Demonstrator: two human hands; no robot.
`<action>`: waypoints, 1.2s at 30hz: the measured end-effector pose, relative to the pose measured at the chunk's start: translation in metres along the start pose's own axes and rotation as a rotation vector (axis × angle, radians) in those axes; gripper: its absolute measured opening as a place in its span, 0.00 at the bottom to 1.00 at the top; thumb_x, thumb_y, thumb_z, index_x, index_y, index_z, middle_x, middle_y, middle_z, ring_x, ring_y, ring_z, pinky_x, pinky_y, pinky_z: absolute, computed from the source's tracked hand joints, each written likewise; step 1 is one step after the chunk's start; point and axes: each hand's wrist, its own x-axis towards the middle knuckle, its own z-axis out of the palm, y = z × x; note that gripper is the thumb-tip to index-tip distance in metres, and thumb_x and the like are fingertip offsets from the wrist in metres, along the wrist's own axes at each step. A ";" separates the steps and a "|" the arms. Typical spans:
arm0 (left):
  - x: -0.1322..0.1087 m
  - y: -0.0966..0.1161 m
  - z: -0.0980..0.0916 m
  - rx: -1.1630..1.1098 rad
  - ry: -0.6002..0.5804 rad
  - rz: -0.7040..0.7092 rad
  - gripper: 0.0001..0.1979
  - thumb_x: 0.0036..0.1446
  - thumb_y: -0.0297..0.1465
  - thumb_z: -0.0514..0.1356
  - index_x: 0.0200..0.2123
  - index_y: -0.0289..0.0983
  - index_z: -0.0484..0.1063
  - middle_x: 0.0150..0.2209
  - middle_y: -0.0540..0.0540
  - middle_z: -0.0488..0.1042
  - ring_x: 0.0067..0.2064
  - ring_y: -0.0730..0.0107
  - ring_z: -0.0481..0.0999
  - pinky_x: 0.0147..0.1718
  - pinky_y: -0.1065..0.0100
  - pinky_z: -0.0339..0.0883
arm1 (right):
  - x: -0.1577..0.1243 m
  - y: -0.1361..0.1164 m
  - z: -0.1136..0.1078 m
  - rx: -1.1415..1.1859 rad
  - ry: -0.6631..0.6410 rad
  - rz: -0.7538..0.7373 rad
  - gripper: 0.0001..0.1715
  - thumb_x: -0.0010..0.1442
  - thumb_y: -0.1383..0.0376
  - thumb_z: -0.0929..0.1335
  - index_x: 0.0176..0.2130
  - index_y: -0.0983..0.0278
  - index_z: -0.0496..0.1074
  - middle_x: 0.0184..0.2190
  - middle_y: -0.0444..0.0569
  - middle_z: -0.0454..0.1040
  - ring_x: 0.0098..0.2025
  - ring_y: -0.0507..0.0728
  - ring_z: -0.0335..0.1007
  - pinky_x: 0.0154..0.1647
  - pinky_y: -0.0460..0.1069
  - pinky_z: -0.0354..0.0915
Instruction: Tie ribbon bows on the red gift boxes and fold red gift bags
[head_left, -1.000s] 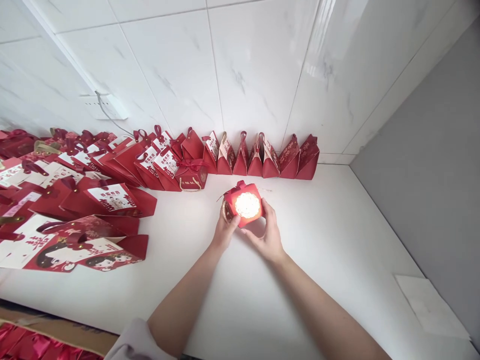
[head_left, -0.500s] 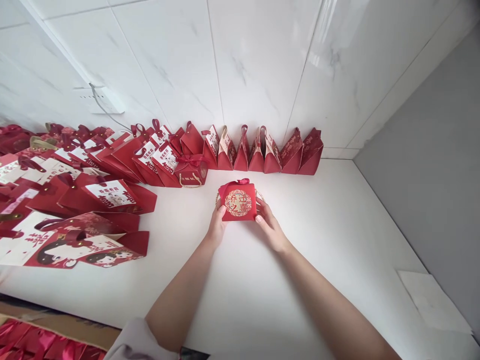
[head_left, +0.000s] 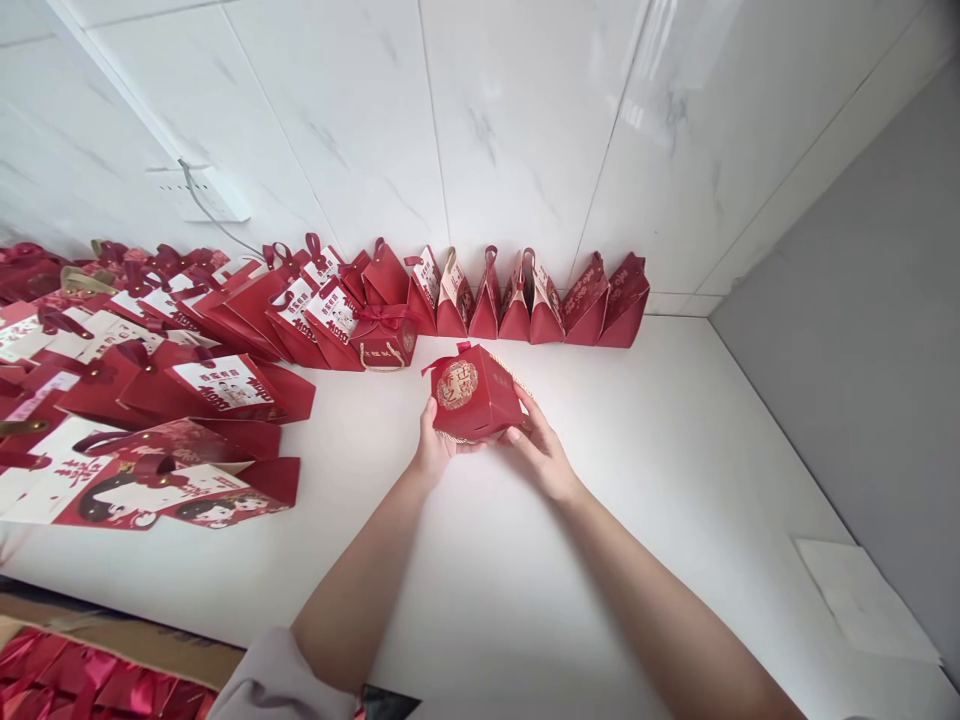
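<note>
1. Because it is gripped from two opposite sides, the small red cardboard gift box (head_left: 480, 400) hangs just above the white desk (head_left: 525, 600). It is in front of the person, near the desk's back edge, and tilted so that one corner points towards the camera.
2. The left hand (head_left: 429, 450) is clamped on the box's lower left edge, with the thumb up on the face that bears the round gold emblem (head_left: 457, 385). This hold leaves the emblem uncovered.
3. The right hand (head_left: 540, 452) is clamped on the box's right side, fingers wrapped under and behind. As far as I can judge, it carries much of the weight.
4. A red ribbon (head_left: 442, 362) sits at the box's top and a gold cord (head_left: 517, 380) runs along its upper right edge. Neither hand presses on them, so they keep their shape.
5. Behind the box, a row of red wedge-shaped paper gift bags (head_left: 525, 305) stands upright against the white marble-tiled wall (head_left: 487, 120), which props them.
6. A second small red box with a ribbon bow (head_left: 386, 338) stands on the desk just left of the held one, apart from it.
7. Farther left, a heap of red-and-white printed gift bags (head_left: 187, 400) lies flat and overlapping, well apart from both hands.
8. A white paper sheet (head_left: 862, 600) lies flat by the grey side wall (head_left: 862, 350).
</note>
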 end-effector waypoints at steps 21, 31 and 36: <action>-0.004 0.002 0.008 -0.178 -0.145 -0.152 0.39 0.58 0.58 0.44 0.54 0.32 0.71 0.45 0.35 0.80 0.38 0.52 0.81 0.39 0.56 0.73 | -0.003 0.006 0.003 0.002 0.149 -0.011 0.42 0.65 0.50 0.64 0.70 0.53 0.42 0.32 0.45 0.72 0.36 0.58 0.72 0.46 0.59 0.70; -0.011 0.001 0.009 -0.321 -0.231 0.044 0.35 0.55 0.54 0.52 0.57 0.36 0.68 0.54 0.36 0.74 0.47 0.52 0.76 0.49 0.53 0.68 | -0.003 0.006 0.000 -0.059 0.223 0.032 0.25 0.66 0.50 0.63 0.59 0.56 0.59 0.41 0.48 0.72 0.35 0.56 0.70 0.41 0.54 0.68; -0.005 -0.001 -0.003 -0.248 -0.235 0.074 0.34 0.53 0.52 0.54 0.55 0.36 0.67 0.50 0.36 0.75 0.36 0.61 0.75 0.41 0.57 0.69 | -0.001 0.008 -0.001 -0.026 0.224 0.049 0.22 0.66 0.51 0.63 0.55 0.56 0.62 0.40 0.48 0.72 0.34 0.55 0.69 0.39 0.53 0.67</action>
